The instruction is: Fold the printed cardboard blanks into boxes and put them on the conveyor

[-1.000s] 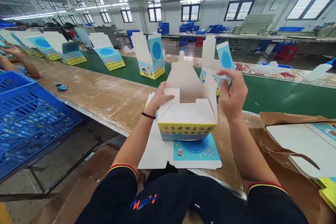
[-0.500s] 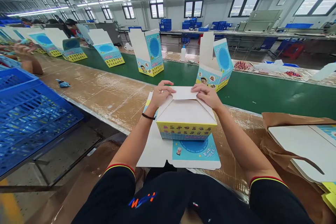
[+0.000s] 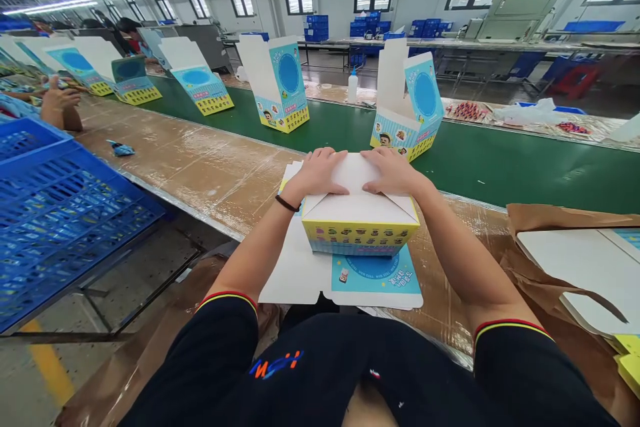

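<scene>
From the head view, the left hand (image 3: 320,172) and right hand (image 3: 393,171) lie open, palms pressing the top flap (image 3: 353,173) of a yellow carton (image 3: 360,230), gripping nothing. The carton sits on a flat card (image 3: 290,280) near the table's (image 3: 200,173) front edge; the flap seems to need tucking in.

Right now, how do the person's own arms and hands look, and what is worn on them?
The left hand and right hand are bare, without gloves. The left sleeve and right sleeve are black, each with a red and yellow cuff stripe. A thin dark wristband circles the left wrist.
</scene>
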The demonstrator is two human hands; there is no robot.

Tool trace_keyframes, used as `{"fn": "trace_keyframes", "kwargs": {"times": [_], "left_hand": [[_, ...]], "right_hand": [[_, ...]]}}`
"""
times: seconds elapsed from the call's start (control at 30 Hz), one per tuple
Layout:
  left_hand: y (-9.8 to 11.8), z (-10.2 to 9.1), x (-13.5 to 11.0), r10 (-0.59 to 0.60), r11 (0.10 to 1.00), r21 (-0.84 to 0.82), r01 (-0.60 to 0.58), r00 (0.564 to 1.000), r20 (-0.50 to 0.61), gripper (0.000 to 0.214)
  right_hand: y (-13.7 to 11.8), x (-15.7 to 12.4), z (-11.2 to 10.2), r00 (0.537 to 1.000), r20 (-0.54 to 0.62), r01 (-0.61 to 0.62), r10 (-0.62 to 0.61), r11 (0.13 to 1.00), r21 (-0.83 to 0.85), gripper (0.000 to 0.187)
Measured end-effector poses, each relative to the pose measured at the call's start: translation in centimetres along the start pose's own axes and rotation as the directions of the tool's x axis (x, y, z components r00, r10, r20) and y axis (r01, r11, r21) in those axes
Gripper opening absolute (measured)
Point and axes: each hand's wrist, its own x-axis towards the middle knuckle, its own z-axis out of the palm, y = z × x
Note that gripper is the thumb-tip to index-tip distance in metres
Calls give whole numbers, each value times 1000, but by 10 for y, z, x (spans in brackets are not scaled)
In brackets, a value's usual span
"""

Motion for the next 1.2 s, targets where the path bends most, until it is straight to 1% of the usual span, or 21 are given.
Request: {"fn": "trace_keyframes", "kwargs": {"times": [0.07, 0.1, 0.13, 0.17, 0.2, 0.23, 0.3, 0.33, 0.4, 0.47, 0.53, 0.6, 0.67, 0.73, 0.8, 0.87, 0.9, 0.97, 1.03, 1.07, 1.2], "left_hand": [[-1, 1, -1, -17, 995, -103, 13, 999, -39, 91], [-2, 2, -1, -54, 986, -161, 43, 996, -64, 90], [-4, 3, -1, -101, 973, -215, 81, 991, -83, 91], [-6, 4, -1, -147, 958, -261, 118, 985, -94, 93], [-8, 5, -1, -182, 943, -298, 145, 978, -99, 93], [-11, 5, -2, -198, 932, -327, 156, 975, -101, 91], [-17, 6, -5, -193, 924, -358, 138, 973, -123, 81], [-20, 5, -9, -189, 923, -365, 123, 970, -152, 76], [-28, 4, -19, -192, 921, -379, 94, 954, -230, 68], [-38, 1, -34, -200, 912, -406, 53, 923, -328, 61], [-49, -1, -52, -207, 899, -438, -8, 873, -441, 55], [-58, -2, -73, -239, 868, -491, -72, 807, -541, 51], [-64, -1, -93, -319, 801, -584, -131, 733, -601, 51], [-63, 2, -110, -410, 719, -662, -211, 642, -649, 52], [-58, 6, -123, -447, 677, -660, -326, 531, -720, 45], [-50, 10, -132, -410, 694, -576, -431, 421, -809, 34], [-46, 11, -135, -374, 710, -523, -472, 376, -848, 28], [-38, 13, -139, -307, 735, -427, -526, 304, -902, 20], [-34, 14, -141, -287, 732, -387, -561, 263, -921, 21], [-33, 14, -140, -291, 723, -383, -575, 249, -924, 23], [-35, 18, -128, -354, 693, -407, -595, 211, -911, 23]], "right_hand": [[10, 1, 6, 991, -131, 25, 5, 974, 226, 82], [16, 1, 10, 975, -213, 29, 54, 930, 367, 80], [21, -1, 15, 953, -270, 18, 139, 862, 506, 79], [25, -3, 20, 928, -279, -14, 246, 773, 634, 77], [29, -7, 26, 909, -219, -79, 356, 661, 746, 74], [31, -12, 32, 890, -106, -171, 444, 539, 825, 72], [32, -24, 45, 843, 146, -354, 517, 331, 874, 66], [32, -31, 51, 822, 235, -416, 518, 267, 869, 61], [28, -42, 63, 804, 319, -475, 501, 220, 852, 51], [23, -50, 71, 798, 348, -495, 491, 207, 844, 44], [16, -51, 72, 797, 369, -503, 478, 188, 843, 39], [8, -48, 63, 823, 348, -465, 450, 181, 866, 35], [-1, -42, 46, 866, 277, -381, 417, 190, 905, 41], [-11, -37, 28, 932, 129, -235, 338, 297, 925, 52], [-19, -34, 14, 982, -7, -76, 188, 429, 900, 58], [-25, -35, 9, 997, -43, 2, 71, 494, 869, 64], [-27, -37, 9, 997, -41, 0, 67, 518, 855, 65], [-27, -42, 11, 988, -77, -22, 136, 608, 794, 64], [-27, -49, 10, 971, -154, -20, 184, 701, 713, 58], [-26, -52, 7, 967, -185, 2, 177, 716, 698, 55], [-31, -63, -26, 945, -326, 228, 29, 656, 720, 48]]}}
